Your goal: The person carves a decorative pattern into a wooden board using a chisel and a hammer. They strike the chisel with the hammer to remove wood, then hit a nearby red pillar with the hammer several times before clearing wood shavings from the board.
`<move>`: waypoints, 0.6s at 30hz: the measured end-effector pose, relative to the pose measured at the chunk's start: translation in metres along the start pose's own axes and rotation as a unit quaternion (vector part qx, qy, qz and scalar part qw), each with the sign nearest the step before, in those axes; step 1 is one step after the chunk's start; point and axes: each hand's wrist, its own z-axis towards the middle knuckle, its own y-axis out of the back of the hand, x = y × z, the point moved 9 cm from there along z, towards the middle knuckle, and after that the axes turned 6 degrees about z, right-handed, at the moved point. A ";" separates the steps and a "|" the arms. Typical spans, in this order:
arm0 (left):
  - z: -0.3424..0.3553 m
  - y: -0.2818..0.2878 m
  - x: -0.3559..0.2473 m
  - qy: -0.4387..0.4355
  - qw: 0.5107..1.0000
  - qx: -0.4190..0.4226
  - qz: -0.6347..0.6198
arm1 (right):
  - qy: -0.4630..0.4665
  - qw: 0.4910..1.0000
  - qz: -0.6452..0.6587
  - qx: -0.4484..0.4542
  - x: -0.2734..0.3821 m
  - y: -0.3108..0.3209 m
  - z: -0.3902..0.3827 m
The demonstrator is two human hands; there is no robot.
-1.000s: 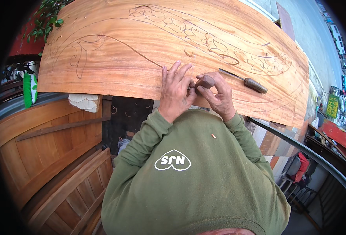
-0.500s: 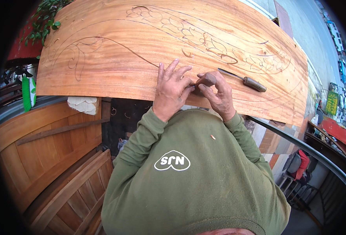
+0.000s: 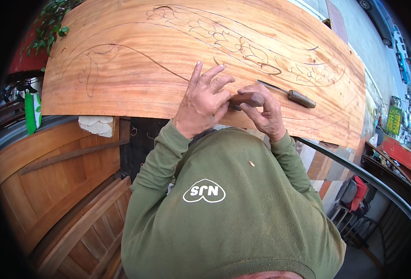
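A short brown wooden handle (image 3: 251, 99), apparently of a carving tool, lies between my two hands over the near edge of the board. My right hand (image 3: 266, 114) is closed round it, thumb below and fingers over the top. The thumb and forefinger of my left hand (image 3: 201, 103) pinch its left end, with the other fingers raised and spread. The tool's blade is hidden by my left hand. Beneath is a large wooden board (image 3: 135, 100) with pencilled leaf and scroll lines. A carving chisel (image 3: 301, 98) rests on it to the right of my hands.
Curled wood shavings (image 3: 218, 61) lie on the board. Paneled wooden pieces (image 3: 70, 162) stand at the lower left, near a green-and-white brush (image 3: 32, 111). Leafy branches (image 3: 47, 37) overhang the far left corner. A metal rail (image 3: 358, 169) runs along the right; parked vehicles stand beyond.
My left hand has shifted slightly left and tilted. The handle has turned to lie more level, its right end pointing right. My right hand has moved a little right.
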 end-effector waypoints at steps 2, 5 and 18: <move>0.003 0.001 -0.008 -0.035 0.999 0.010 0.030 | 0.012 0.996 -0.069 0.054 0.010 -0.006 0.001; 0.009 0.003 -0.014 -0.059 0.998 0.022 -0.003 | 0.037 0.992 -0.106 0.058 0.014 0.001 0.000; -0.025 -0.052 0.020 0.383 0.744 -0.228 -0.498 | -0.228 0.870 0.395 -0.187 -0.058 0.066 -0.048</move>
